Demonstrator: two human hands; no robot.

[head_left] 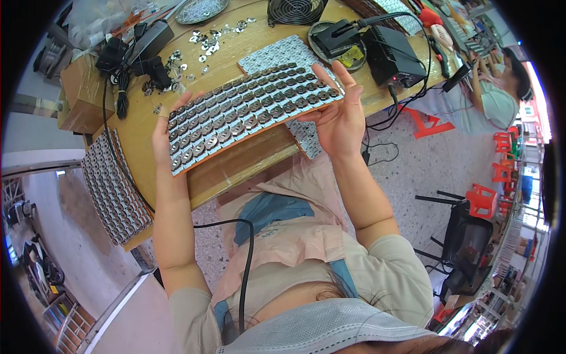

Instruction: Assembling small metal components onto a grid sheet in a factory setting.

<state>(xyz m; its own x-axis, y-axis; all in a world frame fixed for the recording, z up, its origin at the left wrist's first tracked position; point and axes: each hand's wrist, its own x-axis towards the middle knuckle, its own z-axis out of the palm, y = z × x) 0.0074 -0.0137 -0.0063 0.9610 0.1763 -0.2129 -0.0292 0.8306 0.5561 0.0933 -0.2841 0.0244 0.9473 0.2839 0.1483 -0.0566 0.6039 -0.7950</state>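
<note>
Between my two hands, a panel (pixel 250 112) is held up over the table's near edge. It has a white face with rows of round dark metal pieces and an orange-brown edge. My left hand (pixel 163 133) grips its left end, fingers partly hidden behind it. The right end rests in my right hand (pixel 342 121), with the thumb and some fingers showing past the edge. Beneath and behind lies another white patterned panel (pixel 274 54) without the dark pieces. Part of a similar white panel (pixel 305 139) shows below the held one.
Panels with dark pieces (pixel 112 189) lie at the table's left end. Loose metal parts (pixel 207 42), a fan (pixel 296 10), a round tray (pixel 321 32), a black box with cables (pixel 392 56) and a cardboard box (pixel 85 94) stand around. Another person (pixel 498 94) sits at far right.
</note>
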